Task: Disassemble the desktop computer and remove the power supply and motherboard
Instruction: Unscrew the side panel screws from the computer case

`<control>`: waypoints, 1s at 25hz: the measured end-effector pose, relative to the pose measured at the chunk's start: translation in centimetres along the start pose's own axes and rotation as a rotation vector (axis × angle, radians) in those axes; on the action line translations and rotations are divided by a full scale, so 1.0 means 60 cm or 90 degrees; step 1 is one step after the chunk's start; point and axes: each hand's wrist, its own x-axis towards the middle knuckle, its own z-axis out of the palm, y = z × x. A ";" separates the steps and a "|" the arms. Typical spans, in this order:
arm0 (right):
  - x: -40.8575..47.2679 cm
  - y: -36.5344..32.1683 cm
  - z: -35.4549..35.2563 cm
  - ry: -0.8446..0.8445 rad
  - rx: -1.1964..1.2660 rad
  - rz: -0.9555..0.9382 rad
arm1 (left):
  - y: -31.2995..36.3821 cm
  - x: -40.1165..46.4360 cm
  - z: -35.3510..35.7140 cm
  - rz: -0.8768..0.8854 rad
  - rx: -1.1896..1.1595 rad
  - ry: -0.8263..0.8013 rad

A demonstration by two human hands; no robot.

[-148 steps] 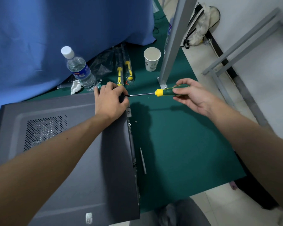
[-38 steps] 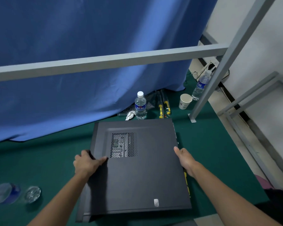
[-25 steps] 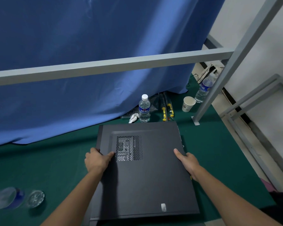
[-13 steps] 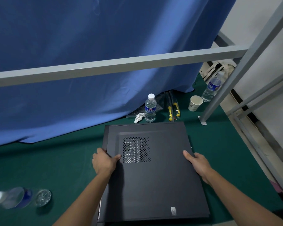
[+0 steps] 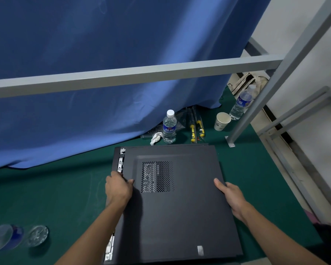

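With my left hand point(image 5: 118, 190) gripping the left edge and my right hand point(image 5: 230, 196) the right edge of the side panel point(image 5: 180, 207), it sits shifted on the computer case point(image 5: 116, 161) lying on the green bench point(image 5: 55, 188), so power supply and motherboard remain inside.

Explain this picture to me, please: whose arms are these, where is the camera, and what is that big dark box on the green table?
No robot here: the camera sits on a person's head, looking down at their own two bare arms. The dark box is a desktop computer case lying on its side on a green table. The left hand and right hand grip opposite edges of its side panel, which sits shifted to the right, baring a strip of metal frame on the left. Behind it stand a water bottle, yellow-handled screwdrivers and a paper cup, before a blue curtain.
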 end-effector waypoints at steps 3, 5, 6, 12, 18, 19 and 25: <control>0.002 0.008 -0.005 0.002 -0.026 -0.011 | 0.005 0.006 0.000 0.006 0.024 -0.007; 0.007 0.014 -0.005 0.005 -0.034 -0.012 | 0.004 0.005 -0.002 0.007 0.042 -0.014; 0.009 0.013 -0.002 0.010 -0.042 -0.015 | 0.006 0.004 -0.003 0.000 0.051 -0.018; 0.011 0.000 0.010 0.066 -0.112 -0.087 | 0.013 0.003 -0.008 -0.009 0.035 -0.046; -0.001 0.001 -0.022 0.083 -0.115 -0.087 | 0.022 0.004 0.002 0.046 -0.022 -0.064; -0.001 -0.002 -0.028 0.082 -0.113 -0.080 | 0.026 0.004 0.006 0.053 -0.030 -0.072; -0.002 -0.008 -0.065 0.119 -0.132 -0.067 | 0.015 -0.011 0.031 0.096 -0.128 -0.135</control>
